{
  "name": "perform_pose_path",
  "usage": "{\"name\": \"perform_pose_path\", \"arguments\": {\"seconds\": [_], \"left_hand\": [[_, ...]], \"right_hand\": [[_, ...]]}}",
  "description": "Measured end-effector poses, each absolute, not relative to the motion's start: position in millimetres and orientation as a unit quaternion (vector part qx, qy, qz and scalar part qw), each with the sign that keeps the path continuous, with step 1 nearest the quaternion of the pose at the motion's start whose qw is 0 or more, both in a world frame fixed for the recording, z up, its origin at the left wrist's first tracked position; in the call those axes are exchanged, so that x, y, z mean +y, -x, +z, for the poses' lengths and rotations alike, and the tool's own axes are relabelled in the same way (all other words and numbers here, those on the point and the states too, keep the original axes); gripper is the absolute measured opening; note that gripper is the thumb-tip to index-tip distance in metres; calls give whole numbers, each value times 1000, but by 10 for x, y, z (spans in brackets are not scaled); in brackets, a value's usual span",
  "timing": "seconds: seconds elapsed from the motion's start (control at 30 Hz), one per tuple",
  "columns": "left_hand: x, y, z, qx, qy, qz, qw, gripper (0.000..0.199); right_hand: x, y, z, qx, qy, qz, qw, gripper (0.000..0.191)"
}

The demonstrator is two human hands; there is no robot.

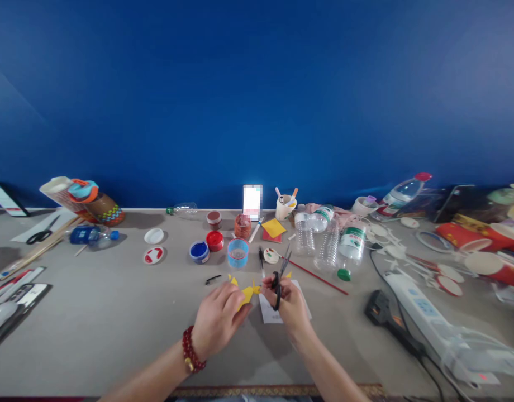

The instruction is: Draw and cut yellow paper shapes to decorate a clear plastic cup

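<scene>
**Left hand [219, 312] grips yellow paper [245, 297]; right hand [293, 308] holds scissors [276, 283]**

At the back left corner of the bench [135, 318], a phone [9, 201] stands tilted. Next, a blue-labelled bottle [89, 236] lies on its side. A white lid [153, 236] sits near a red-smeared lid [153, 255], followed by a blue paint jar [199, 258], a red paint jar [215, 247] and a clear cup [238, 258].

Midway between the side edges, the left hand is closed on the yellow paper. Just beside it, the right hand is wrapped around the scissors' handles, blades pointing towards the back edge. A printed sheet [272, 316] lies partly under the right hand.

Farther right, a pen cup [284, 211] stands near the back edge, a red stick [318, 275] lies slanted, and clear bottles [327, 245] cluster. Towards the right edge lies a power strip [420, 304].
</scene>
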State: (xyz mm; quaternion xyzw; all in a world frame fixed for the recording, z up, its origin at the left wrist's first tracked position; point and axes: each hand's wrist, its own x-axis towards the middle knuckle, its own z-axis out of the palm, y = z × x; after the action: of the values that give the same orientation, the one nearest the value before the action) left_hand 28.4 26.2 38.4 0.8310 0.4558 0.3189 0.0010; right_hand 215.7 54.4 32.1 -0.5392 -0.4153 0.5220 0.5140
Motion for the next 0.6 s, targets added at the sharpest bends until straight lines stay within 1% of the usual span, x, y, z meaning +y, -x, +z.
{"name": "perform_pose_path", "arguments": {"seconds": [0.03,0.13,0.23,0.33,0.37,0.43,0.5,0.6], "left_hand": [[255,-308,400,441,-839,319,-7,6],[285,-359,416,419,-851,315,-24,12],[325,-372,405,398,-855,330,-35,11],[329,-364,394,378,-856,353,-6,12],[325,-361,393,382,-848,367,25,12],[320,-359,402,413,-805,408,124,11],[329,-360,425,463,-708,458,274,7],[361,-359,476,484,-480,512,522,16]], "right_hand": [[533,-2139,328,-408,540,531,510,36],[500,-2084,356,-379,523,566,512,38],[463,-2036,403,-350,503,603,511,38],[422,-2009,470,-342,500,614,507,38],[411,-2008,490,-344,501,612,506,38],[401,-2025,515,-360,510,595,507,38],[408,-2071,505,-392,516,565,510,38],[427,-2196,415,-452,527,517,501,38]]}}
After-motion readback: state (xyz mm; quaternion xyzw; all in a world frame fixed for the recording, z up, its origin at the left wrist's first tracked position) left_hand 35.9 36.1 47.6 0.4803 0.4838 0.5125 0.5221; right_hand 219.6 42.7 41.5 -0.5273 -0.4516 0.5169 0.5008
